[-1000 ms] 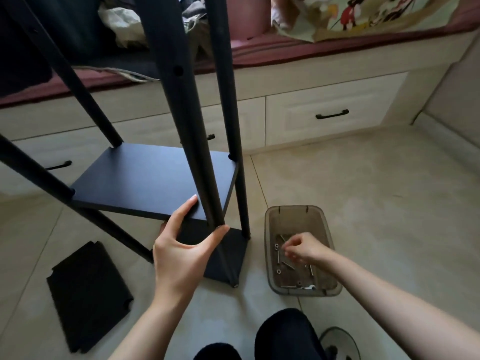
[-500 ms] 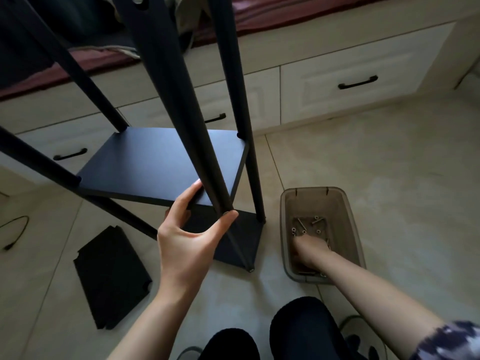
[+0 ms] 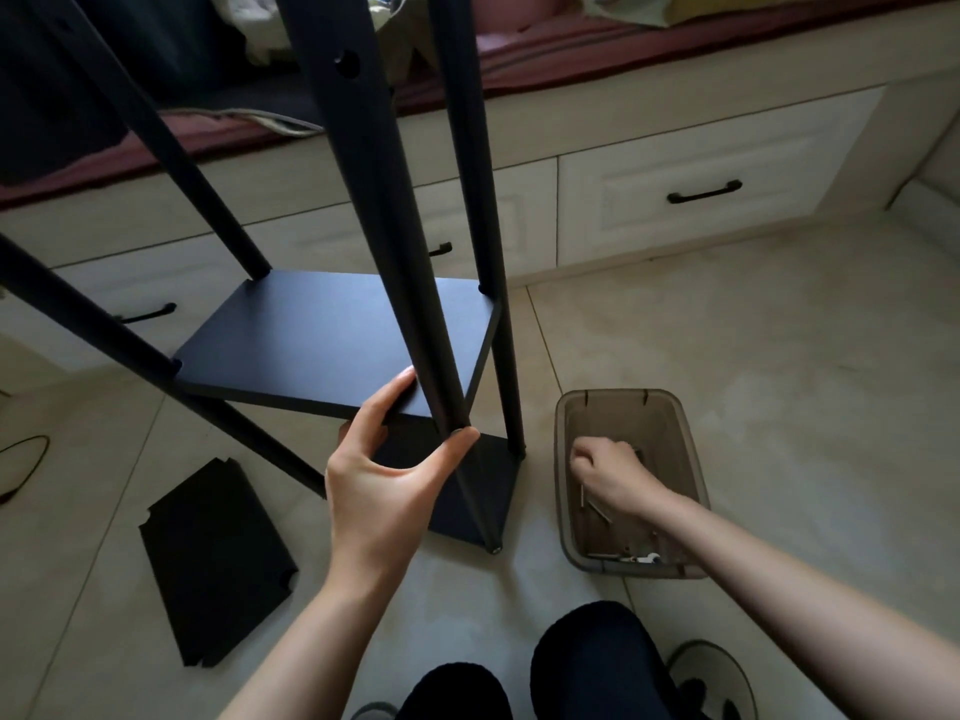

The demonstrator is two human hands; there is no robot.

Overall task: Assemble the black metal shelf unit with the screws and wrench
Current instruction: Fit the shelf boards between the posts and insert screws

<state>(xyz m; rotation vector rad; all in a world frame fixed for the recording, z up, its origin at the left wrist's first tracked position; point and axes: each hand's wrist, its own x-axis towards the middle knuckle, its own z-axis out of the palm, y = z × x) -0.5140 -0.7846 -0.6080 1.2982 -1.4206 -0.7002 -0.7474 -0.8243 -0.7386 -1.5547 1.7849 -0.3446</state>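
Note:
The black shelf unit (image 3: 322, 345) stands on the floor, with four slanted posts and two boards fitted low down. My left hand (image 3: 379, 491) grips the near corner of the upper board, fingers on top and thumb against the front post (image 3: 395, 252). My right hand (image 3: 615, 475) is inside the brown plastic bin (image 3: 696, 459), fingers curled round what looks like a screw. Loose screws (image 3: 597, 509) lie on the bin's bottom, and a small wrench (image 3: 647, 558) lies at its near end.
A loose black shelf panel (image 3: 213, 558) lies flat on the tiles at the left. Cream drawers (image 3: 701, 189) under a cushioned bench run behind the unit. A dark cable (image 3: 26, 459) loops at the far left. My knee (image 3: 587, 662) and a slipper (image 3: 711, 678) are at the bottom.
My right hand has pulled back from deep in the bin and closed into a fist higher up. My left hand has kept its hold at the board's corner. The camera has shifted slightly.

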